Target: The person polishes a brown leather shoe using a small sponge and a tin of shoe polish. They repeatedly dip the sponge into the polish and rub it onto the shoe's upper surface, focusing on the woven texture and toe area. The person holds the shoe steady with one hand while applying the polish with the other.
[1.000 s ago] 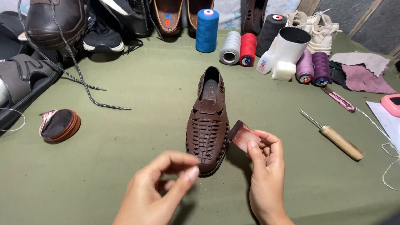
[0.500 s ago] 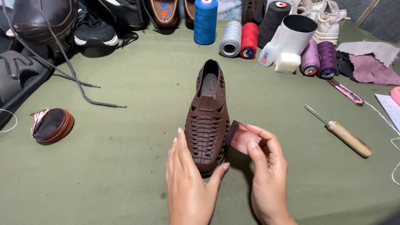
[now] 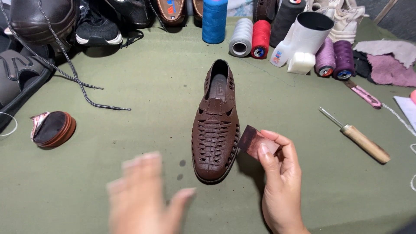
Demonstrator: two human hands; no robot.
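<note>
Right hand pinching a brown patch beside the woven shoe for comparison; left hand blurred, fingers spread wide.

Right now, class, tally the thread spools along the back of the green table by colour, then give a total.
Blue spool: 1
Grey spool: 1
Red spool: 1
Black spool: 1
Purple spools: 2
Total: 6
</note>
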